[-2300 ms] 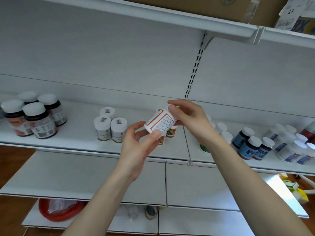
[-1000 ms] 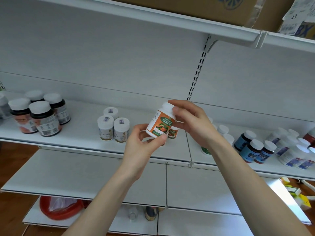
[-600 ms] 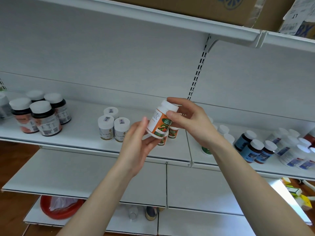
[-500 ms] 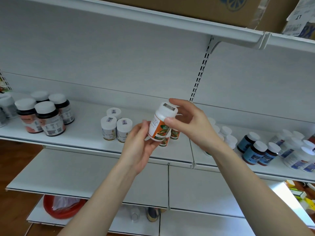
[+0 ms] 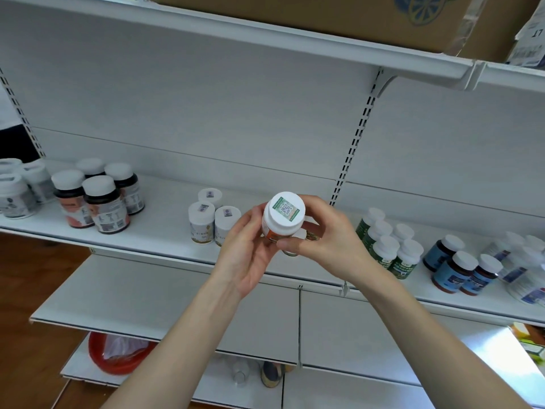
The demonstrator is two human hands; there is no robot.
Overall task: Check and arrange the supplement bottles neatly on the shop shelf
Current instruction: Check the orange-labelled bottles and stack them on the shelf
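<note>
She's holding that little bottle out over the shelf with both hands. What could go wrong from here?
The orange-label bottle is pinched between the left hand and right hand, in the air, cap toward the camera; a slip could drop it onto the shelf edge. Setting it back could also knock the three small white-capped bottles standing close by on the left, or the green-label bottles on the right.

The held bottle [image 5: 283, 215] is in front of the shelf [image 5: 165, 208], between the left hand [image 5: 250, 255] and the right hand [image 5: 321, 243] — its cap faces the camera. On the shelf, three small bottles [image 5: 211, 216] stand just left of the hands, four bottles [image 5: 97, 196] further left. To the right stand five bottles [image 5: 389, 243], then more bottles [image 5: 460, 267]. A cardboard box [image 5: 324, 16] lies on the upper shelf [image 5: 265, 39].
</note>
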